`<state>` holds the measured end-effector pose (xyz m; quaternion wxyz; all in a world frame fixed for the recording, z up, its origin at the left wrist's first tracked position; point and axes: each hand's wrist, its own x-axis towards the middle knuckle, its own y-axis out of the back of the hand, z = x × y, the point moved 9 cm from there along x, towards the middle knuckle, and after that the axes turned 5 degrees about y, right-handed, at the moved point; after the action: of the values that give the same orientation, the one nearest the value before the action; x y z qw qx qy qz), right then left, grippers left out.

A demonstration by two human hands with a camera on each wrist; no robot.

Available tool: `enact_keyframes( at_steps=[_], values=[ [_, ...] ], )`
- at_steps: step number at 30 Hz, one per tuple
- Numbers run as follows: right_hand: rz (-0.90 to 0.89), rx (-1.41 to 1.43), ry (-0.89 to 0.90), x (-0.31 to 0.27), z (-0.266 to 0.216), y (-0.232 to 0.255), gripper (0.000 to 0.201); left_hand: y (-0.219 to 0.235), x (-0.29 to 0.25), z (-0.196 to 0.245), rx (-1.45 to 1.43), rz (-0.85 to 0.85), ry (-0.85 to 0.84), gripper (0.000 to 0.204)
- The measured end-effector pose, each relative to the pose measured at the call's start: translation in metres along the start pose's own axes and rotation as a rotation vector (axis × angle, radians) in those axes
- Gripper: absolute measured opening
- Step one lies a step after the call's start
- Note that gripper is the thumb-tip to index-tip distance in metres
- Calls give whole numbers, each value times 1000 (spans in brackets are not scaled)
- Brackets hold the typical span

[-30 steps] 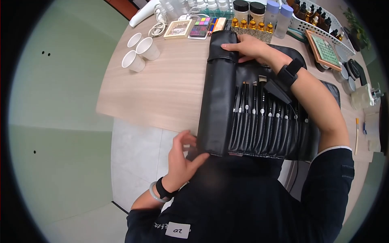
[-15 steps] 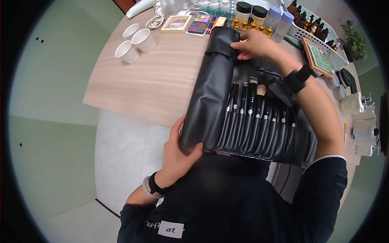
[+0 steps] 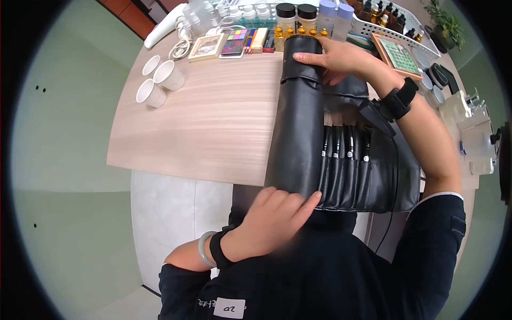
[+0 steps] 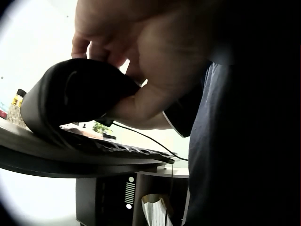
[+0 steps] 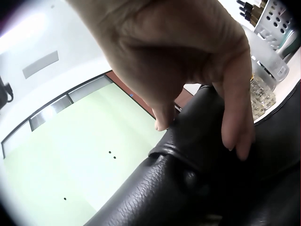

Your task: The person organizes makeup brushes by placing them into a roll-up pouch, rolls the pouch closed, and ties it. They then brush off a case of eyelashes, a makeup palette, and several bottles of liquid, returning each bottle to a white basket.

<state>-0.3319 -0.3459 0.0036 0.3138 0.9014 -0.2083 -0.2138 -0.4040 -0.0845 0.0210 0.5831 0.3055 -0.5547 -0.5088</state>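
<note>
A black leather makeup brush roll (image 3: 297, 133) lies partly rolled up at the table's front edge. Its thick rolled part is on the left, while the flat part on the right shows a few brushes (image 3: 350, 144) in their pockets. At the near end my left hand (image 3: 272, 224) grips the rolled part; the left wrist view has its fingers over the top of the curled leather (image 4: 35, 108). My right hand (image 3: 341, 58) holds the far end, thumb on top and the other fingers down its right side, as the right wrist view also shows.
Three white paper cups (image 3: 169, 76) stand at the left. Along the back are an eyeshadow palette (image 3: 233, 44), black-lidded jars (image 3: 286, 18) and a white basket (image 3: 362, 26) of dropper bottles. Pump bottles (image 3: 458, 109) stand at the right. A black cable (image 3: 392, 186) hangs from my right wrist.
The rolled part has turned over to the right and covers more brushes. My left hand has come from the roll's near left side across its near end. My right hand stays at the far end.
</note>
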Motion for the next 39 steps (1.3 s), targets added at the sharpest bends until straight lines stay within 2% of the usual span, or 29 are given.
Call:
enact_keyframes(
  at_steps=[1, 2, 5, 6, 8, 10, 12, 13, 15, 18, 22, 23, 25, 27, 28, 30, 31, 32, 35, 36, 39],
  values=[
    [42, -2, 9, -7, 11, 4, 88, -20, 4, 9, 33, -78, -56, 42],
    [76, -6, 21, -10, 17, 7, 91, -23, 7, 11, 34, -83, -70, 42],
    [49, 130, 24, -14, 34, 5, 89, -28, 10, 11, -198, -174, -72, 42],
    [20, 178, 22, -13, 37, 2, 87, -25, 9, 10, -196, -186, -83, 42],
    [40, 239, 15, -8, 47, -1, 85, -6, 6, -8, -344, -32, 82, 47],
    [45, 267, 37, -3, 51, -3, 84, -1, -11, -37, -301, 117, 339, 68],
    [34, 303, 46, -3, 52, -2, 83, -32, -37, -63, -663, -18, 716, 84],
    [19, 330, 49, -3, 52, -4, 82, -36, -40, -62, -655, -16, 729, 84],
    [5, 351, 71, 0, 50, -4, 81, -35, -31, -47, -554, 24, 577, 90],
    [40, 383, 87, -3, 51, -5, 80, -49, -25, -48, -677, -67, 612, 87],
    [61, 442, 141, -16, 49, -1, 78, -62, -30, -51, -697, -15, 657, 86],
    [67, 441, 141, -19, 49, 1, 78, -57, -28, -48, -645, 16, 640, 78],
    [134, 264, 147, -26, 47, 15, 79, -48, -23, -43, -596, 51, 624, 70],
    [120, 217, 148, -39, 42, 27, 81, -24, -6, -24, -339, 130, 429, 62],
    [105, 174, 149, -42, 41, 30, 84, -16, 1, -18, -337, 136, 430, 62],
    [97, 149, 169, -44, 45, 35, 91, -16, 14, -2, 31, -137, 432, 65],
    [95, 116, 161, -47, 45, 39, 92, -9, 23, 8, 120, -110, 355, 65],
    [93, 79, 154, -50, 43, 42, 93, -5, 29, 13, 117, -101, 360, 65],
    [103, 28, 120, -61, 40, 43, 96, -6, 47, 44, 334, -162, 148, 48],
    [115, 14, 86, -62, 46, 45, 98, -11, 52, 50, 326, -161, 157, 48],
    [178, -99, 107, -67, 51, 45, 104, -27, 61, 75, 420, -180, 26, 41]
  ],
)
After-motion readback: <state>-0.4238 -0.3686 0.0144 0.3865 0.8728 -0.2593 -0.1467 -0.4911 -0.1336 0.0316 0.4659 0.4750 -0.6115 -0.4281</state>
